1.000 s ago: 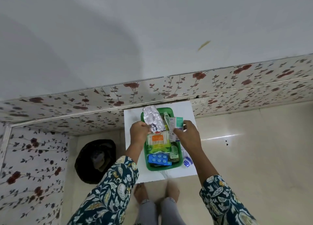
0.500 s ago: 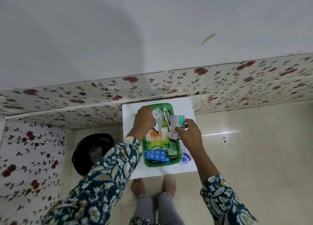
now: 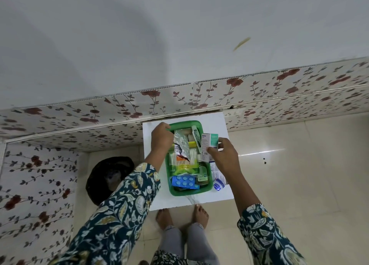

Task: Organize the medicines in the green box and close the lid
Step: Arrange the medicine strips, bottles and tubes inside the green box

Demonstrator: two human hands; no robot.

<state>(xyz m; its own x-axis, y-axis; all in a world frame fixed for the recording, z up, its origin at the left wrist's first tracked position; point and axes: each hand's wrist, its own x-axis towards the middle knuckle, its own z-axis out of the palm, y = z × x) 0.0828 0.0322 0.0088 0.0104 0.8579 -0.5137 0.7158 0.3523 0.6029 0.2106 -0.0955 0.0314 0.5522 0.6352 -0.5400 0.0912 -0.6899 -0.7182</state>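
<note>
The green box (image 3: 187, 193) stands open on a small white table (image 3: 155, 185), packed with medicines. Inside lie a silver foil strip (image 3: 180, 143), a cotton swab pack (image 3: 182, 161), a blue blister pack (image 3: 184, 181), a white-green tube (image 3: 196, 138) and a small green bottle (image 3: 202, 175). My left hand (image 3: 161, 139) lies palm down over the box's far left corner, covering the foil strip's left edge; its grip is hidden. My right hand (image 3: 223, 155) holds a white and teal medicine carton (image 3: 208, 145) upright at the box's right rim. No lid is visible.
A paper leaflet (image 3: 216, 171) and a small blue-white container (image 3: 218, 186) lie on the table right of the box. A black bin (image 3: 109, 177) stands on the floor to the left. The table backs onto a floral wall panel (image 3: 179, 97). My feet (image 3: 181, 215) stand at its front edge.
My left hand has brought the foil strip down from upright and laid it in the box, then reached toward the far left corner. The right hand keeps the carton at the right rim.
</note>
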